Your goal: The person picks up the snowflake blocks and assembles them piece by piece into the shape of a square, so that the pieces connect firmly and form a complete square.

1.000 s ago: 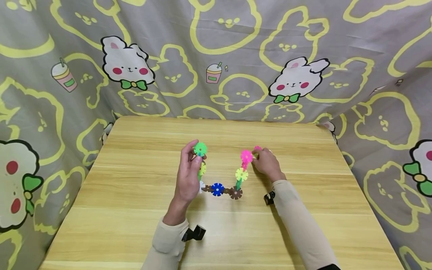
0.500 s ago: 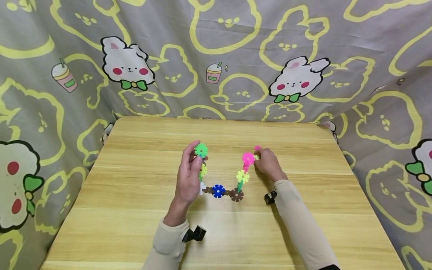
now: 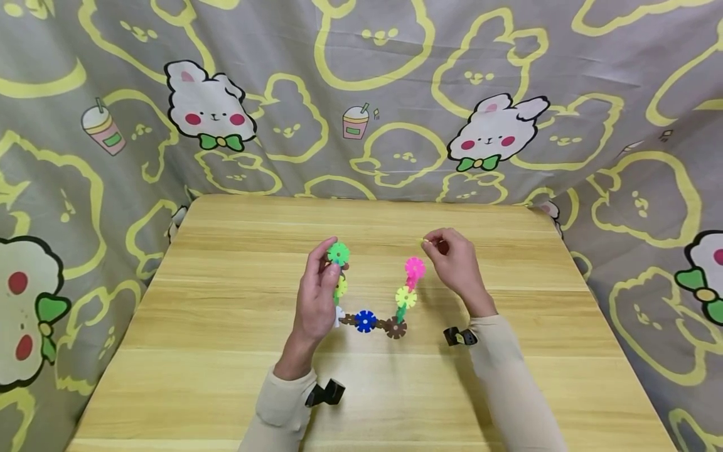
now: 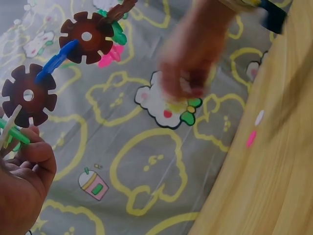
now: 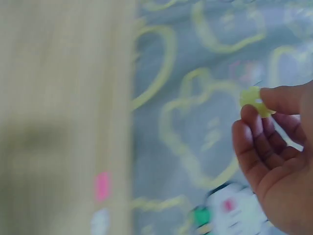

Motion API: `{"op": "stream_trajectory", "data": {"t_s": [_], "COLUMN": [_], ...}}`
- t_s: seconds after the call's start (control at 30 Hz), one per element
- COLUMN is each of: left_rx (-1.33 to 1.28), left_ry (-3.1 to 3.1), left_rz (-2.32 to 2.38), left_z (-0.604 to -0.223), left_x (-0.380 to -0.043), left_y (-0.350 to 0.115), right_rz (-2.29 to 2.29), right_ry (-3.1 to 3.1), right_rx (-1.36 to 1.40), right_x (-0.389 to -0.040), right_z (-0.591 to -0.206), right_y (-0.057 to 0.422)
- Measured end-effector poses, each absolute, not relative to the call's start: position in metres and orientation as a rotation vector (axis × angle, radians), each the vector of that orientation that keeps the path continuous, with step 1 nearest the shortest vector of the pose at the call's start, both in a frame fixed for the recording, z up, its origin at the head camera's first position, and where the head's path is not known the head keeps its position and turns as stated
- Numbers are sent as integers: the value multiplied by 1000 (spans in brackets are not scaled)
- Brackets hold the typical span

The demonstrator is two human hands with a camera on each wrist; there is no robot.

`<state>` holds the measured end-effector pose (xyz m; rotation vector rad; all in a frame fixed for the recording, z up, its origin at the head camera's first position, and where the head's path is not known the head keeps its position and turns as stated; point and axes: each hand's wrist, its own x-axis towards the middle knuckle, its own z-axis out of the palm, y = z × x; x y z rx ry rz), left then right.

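My left hand (image 3: pixel 317 301) holds up one end of a chain of notched snowflake discs, near its green disc (image 3: pixel 338 254). From there the chain dips through a blue disc (image 3: pixel 365 321) and a brown disc (image 3: pixel 396 327), then rises past a yellow-green disc (image 3: pixel 406 297) to a pink disc (image 3: pixel 415 268) at its free end. My right hand (image 3: pixel 456 267) is apart from the chain, beyond that pink end. Its thumb and forefinger pinch a small yellow disc (image 5: pixel 251 100), clearly seen in the right wrist view.
A loose pink piece (image 4: pixel 251 138) and a white piece (image 4: pixel 259 117) lie near the edge of the wooden table (image 3: pixel 226 263); my right hand hides them in the head view. A patterned grey curtain (image 3: pixel 316 37) surrounds the table's back and sides.
My right hand has picked up the yellow disc and lifted it off the table. My left hand and the chain have barely shifted.
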<state>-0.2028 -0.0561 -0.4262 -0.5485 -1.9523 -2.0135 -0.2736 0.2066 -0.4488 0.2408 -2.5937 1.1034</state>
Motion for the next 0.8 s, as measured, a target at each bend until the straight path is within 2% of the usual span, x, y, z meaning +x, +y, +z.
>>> {"op": "stream_trajectory", "data": {"t_s": [0.27,0.6,0.8], "left_rx": [-515,-442,-384], "left_ry": [-1919,-1859,-1846], "left_rz": [-2112,-2270,-2317], "left_z": [-427,-426,-426], "left_x": [-203,-201,-200], "left_y": [-55,-53,-51], "right_rz": [1164,1259,1151], "right_ry": [-2267,-2222,-2104], "right_rx": [633,649,744], "right_x": [-241,-231,-223], "right_z": [-391,-381,-371], "right_y": [172,167,160]}}
